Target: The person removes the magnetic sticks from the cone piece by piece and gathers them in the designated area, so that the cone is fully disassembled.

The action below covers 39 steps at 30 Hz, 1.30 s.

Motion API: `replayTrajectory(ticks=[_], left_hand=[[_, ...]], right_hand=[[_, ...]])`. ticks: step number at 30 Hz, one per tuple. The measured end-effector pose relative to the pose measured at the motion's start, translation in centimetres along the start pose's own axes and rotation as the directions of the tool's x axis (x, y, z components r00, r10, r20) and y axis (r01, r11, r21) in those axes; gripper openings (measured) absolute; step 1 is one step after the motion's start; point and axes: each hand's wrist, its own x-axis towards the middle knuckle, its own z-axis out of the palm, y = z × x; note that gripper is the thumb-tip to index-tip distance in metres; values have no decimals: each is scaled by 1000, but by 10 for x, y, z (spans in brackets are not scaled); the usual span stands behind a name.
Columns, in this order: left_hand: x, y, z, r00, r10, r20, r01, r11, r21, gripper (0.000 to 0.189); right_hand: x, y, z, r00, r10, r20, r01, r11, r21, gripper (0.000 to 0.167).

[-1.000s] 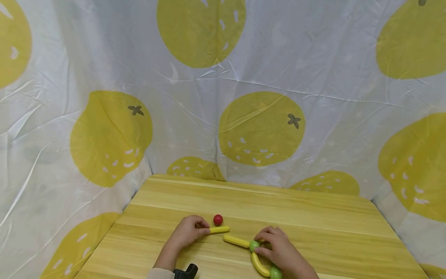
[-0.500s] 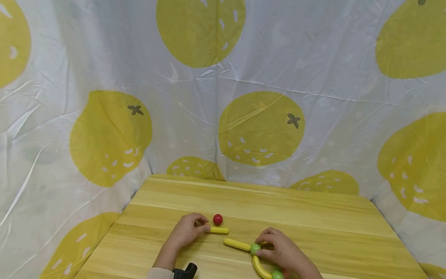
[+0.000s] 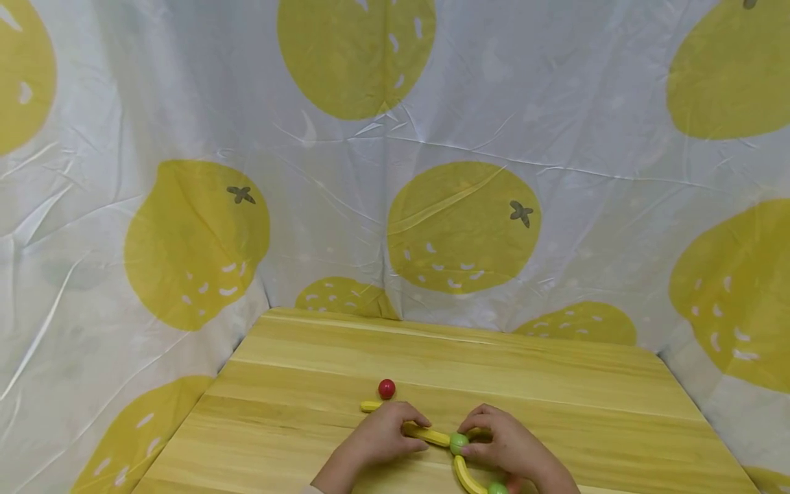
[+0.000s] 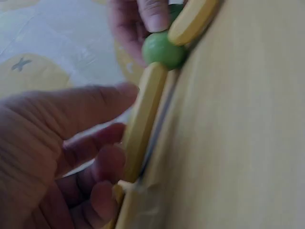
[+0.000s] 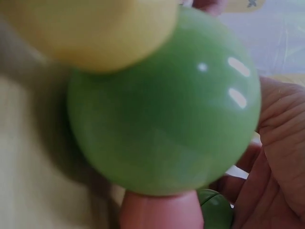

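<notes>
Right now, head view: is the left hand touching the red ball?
No. The red ball sits alone on the table, while the left hand rests on a yellow stick nearer the person.

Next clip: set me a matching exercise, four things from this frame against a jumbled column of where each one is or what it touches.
Things:
1. red ball
2. left hand
3. right hand
4. short yellow stick

Places:
A. lying loose just behind the left hand
B. fingers on the green ball
C. alone on the table, farthest back
D. resting on the long yellow stick

Pairs: 1-C, 2-D, 3-B, 4-A
</notes>
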Motion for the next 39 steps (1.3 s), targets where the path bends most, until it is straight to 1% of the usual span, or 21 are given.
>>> replayTrajectory(ticks=[3,6,9,12,14,16,18,21,23,27,31,35,39], left_hand=[[0,2,7,1000,-3,11,2,995,104,27],[0,1,10,1000,-23,-3,24,988,155,26],[0,-1,11,999,-30,-14,32,985,168,22],[0,-3,12,1000,-22,-10,23,988,150,19],[0,-5,12,1000,-14,-8,15,993,114,18],[-1,-7,11,1000,-22,-10,23,999,37,17],[-1,-9,10,999,-35,-16,34,998,-58,17],[0,-12,8,998,-58,-15,54,979,-199,22],[0,-14,6,998,-67,-7,63,967,-248,24],[-2,-18,4,996,-92,13,92,951,-297,22],[-6,-21,9,993,-115,10,112,937,-330,19],[-10,-23,17,993,-117,-15,105,930,-352,22],[-12,-25,20,994,-94,-52,70,934,-349,23]], right_hand=[[-1,2,-1,1000,10,2,-10,1000,9,22],[-1,4,-1,1000,9,3,-9,1000,8,22],[-1,5,-2,1000,12,4,-12,1000,2,22],[-1,4,-3,1000,17,3,-17,1000,-19,25],[0,4,-3,1000,16,0,-16,999,-37,31],[0,3,-3,1000,11,-3,-11,998,-54,38],[0,2,-3,1000,4,-4,-4,999,-54,41],[0,1,-3,1000,8,8,-7,999,-32,39],[0,1,-2,1000,15,18,-15,1000,-19,36],[0,0,-1,999,16,28,-15,999,-30,36],[1,1,0,1000,-17,16,18,998,-55,38],[0,3,-1,1000,-30,-1,29,998,-62,36],[0,5,-1,1000,-28,2,28,998,-60,36]])
